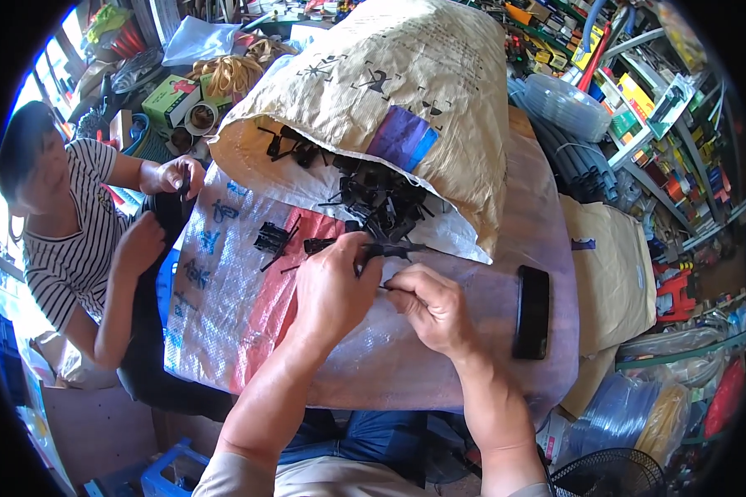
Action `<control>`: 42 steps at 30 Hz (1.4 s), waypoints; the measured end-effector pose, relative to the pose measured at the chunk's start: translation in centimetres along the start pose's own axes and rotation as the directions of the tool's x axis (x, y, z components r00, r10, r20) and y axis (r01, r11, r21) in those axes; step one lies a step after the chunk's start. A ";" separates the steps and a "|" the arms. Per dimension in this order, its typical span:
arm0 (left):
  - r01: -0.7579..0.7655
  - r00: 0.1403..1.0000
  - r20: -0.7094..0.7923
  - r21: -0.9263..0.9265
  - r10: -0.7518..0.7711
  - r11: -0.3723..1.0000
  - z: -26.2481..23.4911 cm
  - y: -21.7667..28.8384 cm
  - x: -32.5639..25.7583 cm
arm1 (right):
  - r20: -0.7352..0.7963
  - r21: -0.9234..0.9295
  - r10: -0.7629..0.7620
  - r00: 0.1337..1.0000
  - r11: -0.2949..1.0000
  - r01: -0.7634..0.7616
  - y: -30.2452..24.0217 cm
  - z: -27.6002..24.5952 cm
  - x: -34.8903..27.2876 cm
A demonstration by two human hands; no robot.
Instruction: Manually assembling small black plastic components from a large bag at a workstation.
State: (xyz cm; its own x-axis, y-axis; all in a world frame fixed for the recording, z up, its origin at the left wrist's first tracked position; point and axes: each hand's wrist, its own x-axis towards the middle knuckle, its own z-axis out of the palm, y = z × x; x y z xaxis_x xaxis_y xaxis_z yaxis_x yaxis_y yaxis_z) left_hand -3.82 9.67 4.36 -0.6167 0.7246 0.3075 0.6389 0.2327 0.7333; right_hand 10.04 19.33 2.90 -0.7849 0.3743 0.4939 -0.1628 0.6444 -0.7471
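My left hand (336, 282) is closed, fingers curled round a black plastic part whose thin ends stick out. Close beside it, my right hand (433, 305) pinches with thumb and forefinger; a small dark tip shows there, too little to name. Just beyond my hands, a pile of black plastic parts (381, 199) spills from the mouth of a large tan paper sack (448, 74). A few loose black parts (273, 238) lie left of my left hand, on a woven plastic sheet (215, 306) with a red band.
A black phone (531, 312) lies at the sheet's right side. On the left sits a person in a striped shirt (75, 224), holding a small dark thing. Coiled clear tubing (568, 108), grey pipes and crowded shelves stand on the right. A fan (609, 474) is at the lower right.
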 end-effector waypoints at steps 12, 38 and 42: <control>0.550 0.813 0.519 -0.536 -0.264 0.640 -0.9 1.0 0.5 | -0.158 0.087 -0.012 0.987 0.996 0.026 -0.2 -0.9 -0.1; 0.244 0.905 0.419 -0.651 0.072 0.719 0.1 1.2 -0.5 | -0.051 0.375 0.309 0.950 0.887 -0.268 -0.3 -2.2 -0.6; 0.510 0.840 0.538 -0.828 0.074 0.233 -0.3 0.4 0.1 | -0.089 0.455 0.304 0.948 0.859 -0.233 -0.3 -1.1 -0.4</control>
State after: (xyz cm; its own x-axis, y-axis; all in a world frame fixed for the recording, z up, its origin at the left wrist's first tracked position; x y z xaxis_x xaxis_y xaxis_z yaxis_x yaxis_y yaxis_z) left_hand -3.72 9.66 4.85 -0.2229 0.9747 -0.0137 -0.5462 -0.1133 0.8299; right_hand 11.02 19.70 3.41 -0.7406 0.6106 0.2806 -0.2291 0.1632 -0.9596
